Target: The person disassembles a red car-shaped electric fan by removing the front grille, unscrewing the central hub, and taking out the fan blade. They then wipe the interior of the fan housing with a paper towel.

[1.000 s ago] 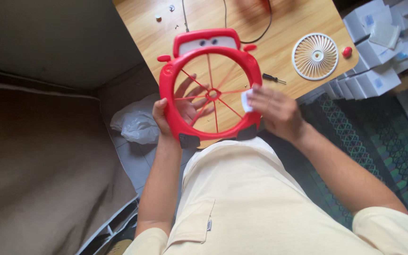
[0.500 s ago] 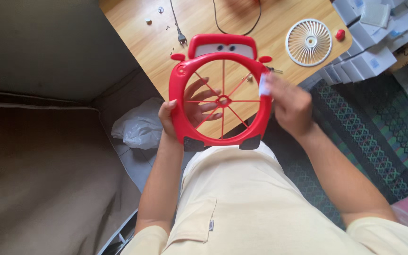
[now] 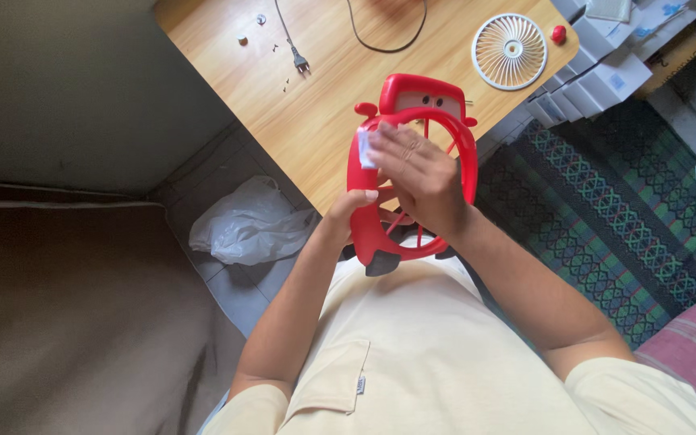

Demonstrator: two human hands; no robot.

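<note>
Swung round since half a second ago, the red fan guard [image 3: 412, 173] now shows nearly edge-on, its ring turned so the spokes are mostly hidden, and the right hand [image 3: 414, 173] has crossed from the guard's right rim over to its left side, carrying a small white cloth or pad [image 3: 365, 147] with it. Left hand [image 3: 348, 208] is clamped on the lower left rim, thumb wrapped over the front edge, holding the guard up over the lap, just off the near edge of the wooden bench [image 3: 324, 89]. Right hand lies flat across the ring, fingers spread and pressing the white piece against the upper left of the rim; whether it pinches the piece or only presses it, I cannot tell. Both hands sit close together, almost touching, on the same left side of the guard. The guard's long axis runs near to far, the cartoon-eyed top end pointing away toward the bench, the two dark feet near the body. Right hand is the nearer one to the upper rim; left hand owns the lower part. Out on the bench: a white fan grille [image 3: 511, 51] at far right with a red knob [image 3: 558, 34] beside it, a black power cord [image 3: 364, 32] and scattered screws. White boxes [image 3: 598, 89] stack up right of the bench, a crumpled plastic bag [image 3: 247, 221] lies on the floor at left
</note>
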